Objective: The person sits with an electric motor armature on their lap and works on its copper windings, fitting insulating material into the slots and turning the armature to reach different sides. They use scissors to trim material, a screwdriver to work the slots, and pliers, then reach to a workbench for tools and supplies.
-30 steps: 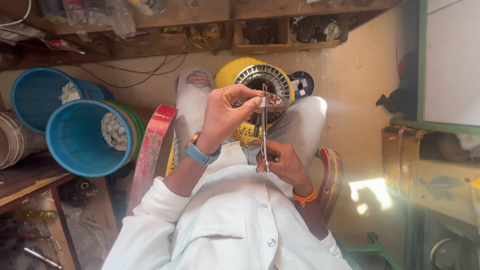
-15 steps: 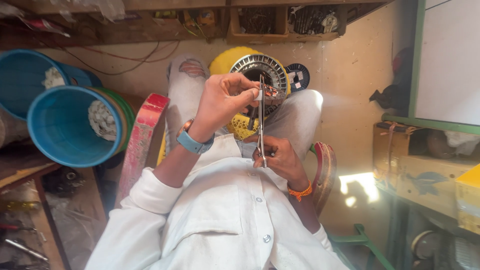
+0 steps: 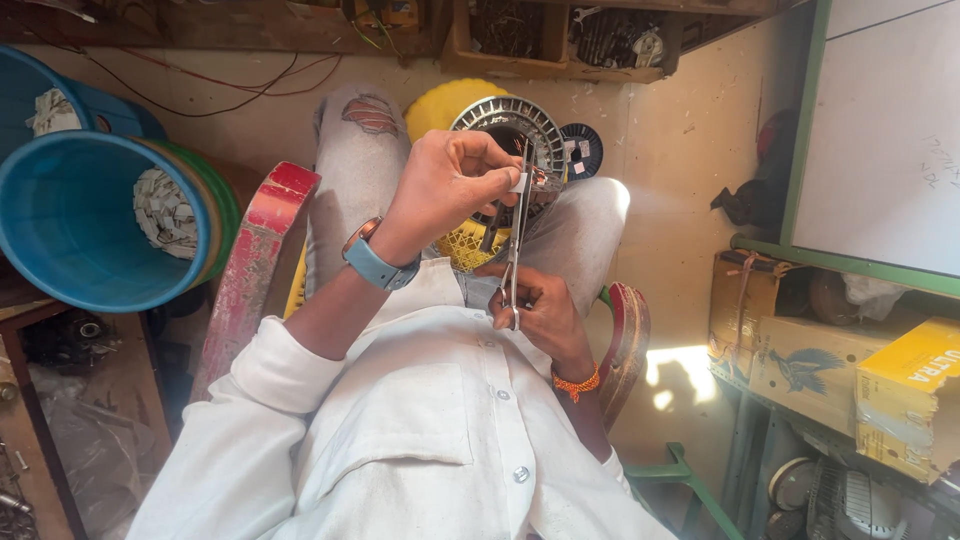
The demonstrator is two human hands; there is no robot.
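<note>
1. Workshop clutter fills the background: a dusty tan wall, a wooden shelf of parts above it, and a round finned motor stator (image 3: 512, 128) standing beyond the person's knees.
2. One left hand (image 3: 447, 190) is raised in front of the stator, its fingers pinched on one small white slip with a bit of copper wire (image 3: 524, 181).
3. One right hand (image 3: 535, 305) sits nearer the body than the stator, just below the left hand, closed around the handles of one pair of scissors (image 3: 514, 235); the blades point up to the white slip and meet it.
4. Both hands and the scissors cover the middle of the stator.
5. Left of the stator lie two blue tubs (image 3: 85, 215), the nearer one holding crumpled white scraps; a red chair arm (image 3: 255, 265) lies between them and the stator.
6. Right of the stator are stacked cardboard boxes (image 3: 800, 350) and one yellow box (image 3: 915, 395).
7. Compared with half a second ago, the hands and scissors keep the same pose; the view has shifted, so only part of the farther tub shows.
</note>
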